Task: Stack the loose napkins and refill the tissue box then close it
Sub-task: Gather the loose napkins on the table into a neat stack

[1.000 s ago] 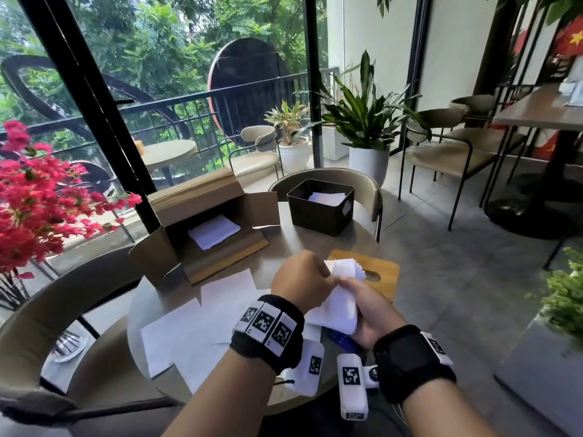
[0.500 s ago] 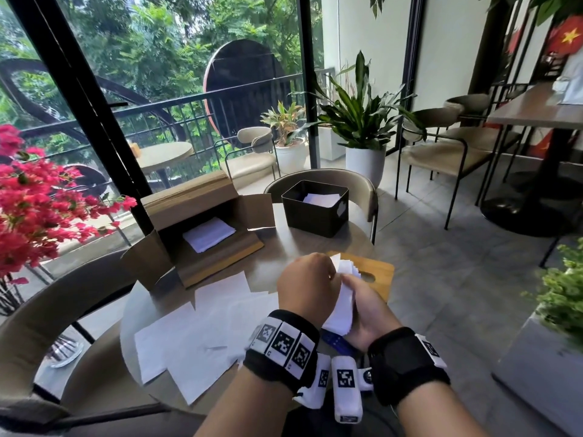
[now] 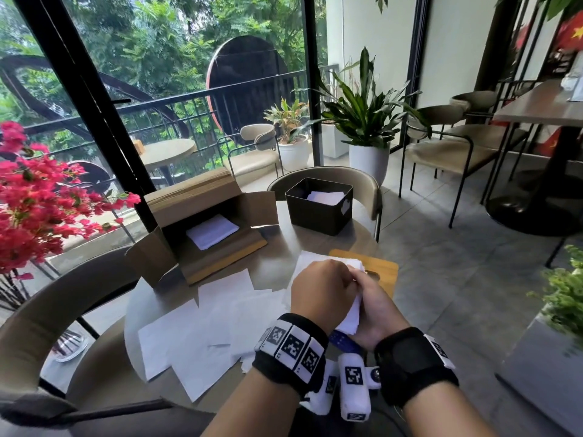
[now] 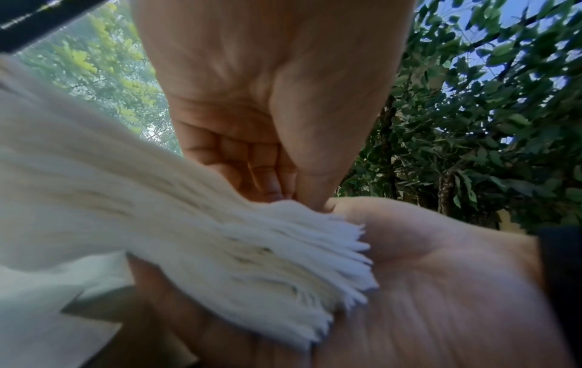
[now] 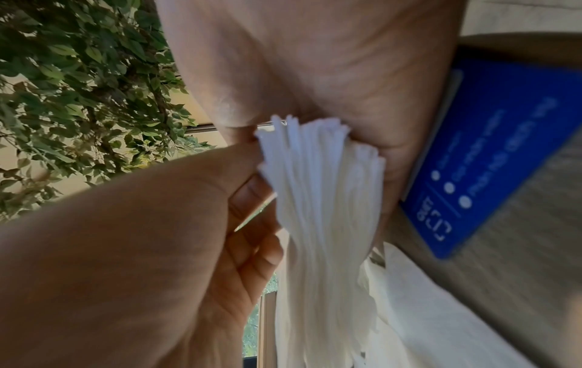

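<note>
Over the round table's [image 3: 284, 244] near edge, both hands hold a thick stack of white napkins [image 3: 352, 316] on edge. My left hand [image 3: 321, 290] is curled in a fist and pinches the stack's [image 4: 252, 249] top with thumb and fingers. My right hand [image 3: 373, 305] cups the stack [image 5: 321, 199] from the right, its fingertips hidden. Several loose napkins [image 3: 202, 329] lie spread on the table at the left. The black tissue box [image 3: 318, 209] stands open at the far side with a few napkins inside. Its wooden lid [image 3: 381, 271] lies flat just beyond my hands.
An open cardboard box [image 3: 202, 225] with napkins inside lies at the table's back left. A blue card [image 5: 503, 149] lies under my right hand. Red flowers [image 3: 38, 203] hang at the left. Chairs [image 3: 331, 178] ring the table, and a potted plant [image 3: 366, 121] stands beyond.
The stack has been turned from showing its broad face to standing edge-on between the hands. My left hand has closed further over its top.
</note>
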A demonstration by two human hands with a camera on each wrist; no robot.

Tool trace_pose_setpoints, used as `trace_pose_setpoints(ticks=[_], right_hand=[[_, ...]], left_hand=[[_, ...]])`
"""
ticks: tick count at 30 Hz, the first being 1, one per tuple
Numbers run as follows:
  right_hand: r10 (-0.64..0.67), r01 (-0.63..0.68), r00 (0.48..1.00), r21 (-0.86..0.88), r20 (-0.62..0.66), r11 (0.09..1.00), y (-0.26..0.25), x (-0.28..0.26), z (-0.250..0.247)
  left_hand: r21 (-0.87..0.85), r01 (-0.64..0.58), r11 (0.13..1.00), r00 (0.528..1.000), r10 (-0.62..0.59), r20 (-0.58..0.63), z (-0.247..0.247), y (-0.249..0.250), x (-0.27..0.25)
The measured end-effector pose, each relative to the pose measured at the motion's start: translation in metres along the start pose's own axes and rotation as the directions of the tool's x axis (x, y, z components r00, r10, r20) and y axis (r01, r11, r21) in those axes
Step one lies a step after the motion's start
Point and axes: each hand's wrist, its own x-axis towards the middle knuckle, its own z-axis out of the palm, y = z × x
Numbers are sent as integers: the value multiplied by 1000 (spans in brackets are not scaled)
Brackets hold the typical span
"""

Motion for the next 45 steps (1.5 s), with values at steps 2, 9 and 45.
trace_pose_setpoints(ticks=[2, 9, 45], right_hand=[[-4, 4, 1000, -19, -2, 1000, 0, 1, -1], [-1, -11, 992, -91, -128, 996, 5, 6, -2], [-14, -4, 981, -94, -191, 996, 3, -5, 4]], left_hand=[[-83, -7, 997, 999, 11, 37, -3, -4, -6], [-270, 82, 959, 996, -71, 50, -49, -95, -18], [366, 58, 929, 972, -136, 190, -51, -115, -76]])
